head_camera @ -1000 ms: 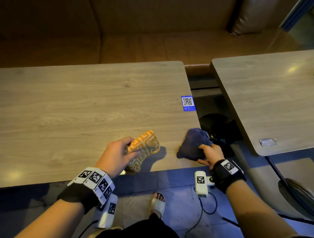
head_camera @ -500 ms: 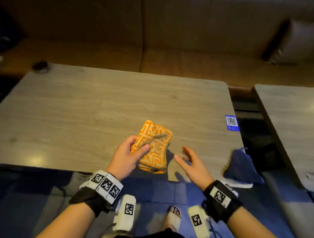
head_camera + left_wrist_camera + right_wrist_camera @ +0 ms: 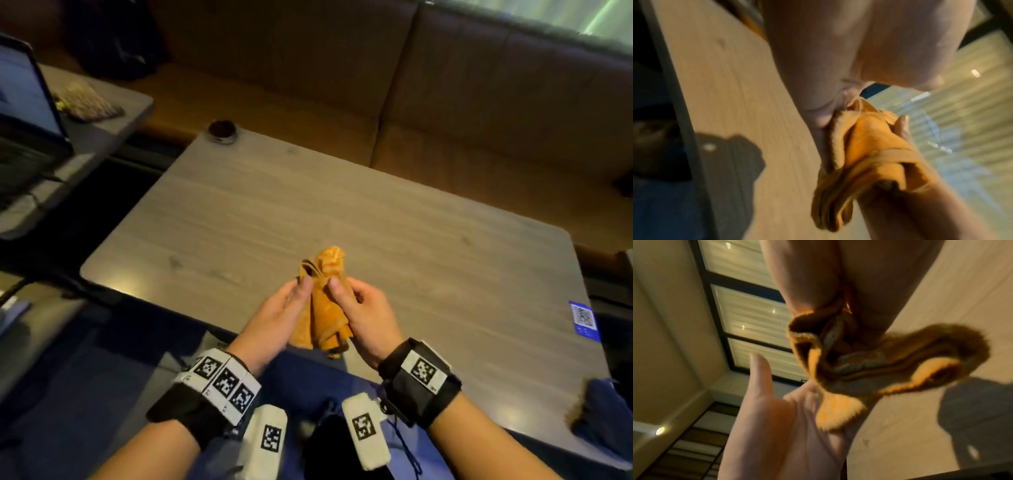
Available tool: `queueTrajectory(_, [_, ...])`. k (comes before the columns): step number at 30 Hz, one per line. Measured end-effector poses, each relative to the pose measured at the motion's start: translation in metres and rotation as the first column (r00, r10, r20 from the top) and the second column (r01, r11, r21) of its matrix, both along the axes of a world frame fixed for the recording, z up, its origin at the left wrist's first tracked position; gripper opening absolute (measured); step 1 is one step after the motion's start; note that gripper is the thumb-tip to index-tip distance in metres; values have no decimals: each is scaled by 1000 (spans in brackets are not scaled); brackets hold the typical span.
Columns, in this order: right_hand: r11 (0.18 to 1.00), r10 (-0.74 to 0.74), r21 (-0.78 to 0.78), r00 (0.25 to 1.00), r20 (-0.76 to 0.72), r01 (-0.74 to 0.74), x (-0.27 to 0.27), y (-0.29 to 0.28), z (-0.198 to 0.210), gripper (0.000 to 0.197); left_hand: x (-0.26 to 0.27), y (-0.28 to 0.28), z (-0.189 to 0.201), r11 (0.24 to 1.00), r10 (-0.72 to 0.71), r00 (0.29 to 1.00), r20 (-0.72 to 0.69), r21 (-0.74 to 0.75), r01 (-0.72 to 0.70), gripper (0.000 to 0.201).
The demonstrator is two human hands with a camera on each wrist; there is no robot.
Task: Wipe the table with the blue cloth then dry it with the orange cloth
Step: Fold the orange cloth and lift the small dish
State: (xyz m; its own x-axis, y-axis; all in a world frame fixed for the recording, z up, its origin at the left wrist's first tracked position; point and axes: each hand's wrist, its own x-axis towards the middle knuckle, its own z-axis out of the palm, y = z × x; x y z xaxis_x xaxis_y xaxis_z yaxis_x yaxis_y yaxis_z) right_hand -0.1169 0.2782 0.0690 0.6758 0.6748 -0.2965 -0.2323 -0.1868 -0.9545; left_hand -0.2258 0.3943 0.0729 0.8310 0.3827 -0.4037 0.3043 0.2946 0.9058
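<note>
The orange cloth (image 3: 323, 301) is bunched upright above the front edge of the grey wooden table (image 3: 394, 219), held between both hands. My left hand (image 3: 303, 287) holds its left side, thumb lying along the fabric. My right hand (image 3: 342, 291) pinches its right side with thumb and curled fingers. The left wrist view shows the orange cloth (image 3: 869, 154) crumpled against my left fingers (image 3: 824, 115). In the right wrist view the orange cloth (image 3: 859, 363) hangs in folds from my right hand. The blue cloth (image 3: 603, 407) lies loose at the table's near right corner, apart from both hands.
A small dark round dish (image 3: 222, 132) sits at the table's far left corner. A blue QR sticker (image 3: 584, 318) is on the right edge. A second table with an open laptop (image 3: 24, 120) stands to the left. A brown sofa (image 3: 445, 102) runs along the far side.
My right hand let go of the blue cloth at the right corner and moved left onto the orange cloth. Both hands now hold it, bunched up. The head view swung left.
</note>
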Motion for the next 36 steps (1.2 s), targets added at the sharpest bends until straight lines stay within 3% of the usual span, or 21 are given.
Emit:
queueTrajectory(3, [998,58,-12,998,-38,-58,3,35,4,35,10,23,0,996,36,999,28,-82,-33,57])
queueTrajectory(5, [999,45,15,984,-173,-43,18,57,2,40,17,48,-10,993,109,994,-7,-44,-109,48])
queueTrajectory(8, [999,-16,28,956,-294,25,51,90,-3,46,25,92,-32,975,189,978,-92,-102,-198,27])
queueTrajectory(9, [998,-52,25,956,-290,62,62,99,-4,47,28,108,-39,976,188,973,-130,-83,-200,23])
queueTrajectory(11, [993,-112,7,973,-204,115,86,114,-3,47,34,143,-58,976,213,951,-225,96,-196,29])
queueTrajectory(14, [993,-116,-17,993,5,116,113,134,8,41,41,183,-76,941,288,904,-315,268,-207,67])
queueTrajectory(16, [998,-56,-26,990,131,60,117,155,18,37,48,194,-77,949,311,909,-277,139,-282,83])
queueTrajectory(20, [997,79,-44,968,236,-71,102,208,28,41,79,194,-51,886,274,946,-175,-336,-319,90])
queueTrajectory(25, [990,130,66,988,-82,-125,99,243,35,37,101,216,-30,728,307,950,-54,-630,-271,87])
queueTrajectory(27, [996,73,51,993,-95,-68,106,251,29,40,105,230,-31,712,288,957,-30,-662,-235,88])
queueTrajectory(29, [1000,13,9,997,-80,-12,113,260,19,42,112,244,-31,742,235,972,-10,-644,-186,81])
queueTrajectory(33, [998,-40,-55,996,-84,35,134,282,3,36,135,282,-44,841,210,973,-97,-489,-231,68])
queueTrajectory(36, [994,-62,-92,995,-75,55,151,307,-5,32,147,314,-50,877,214,973,-84,-422,-229,51])
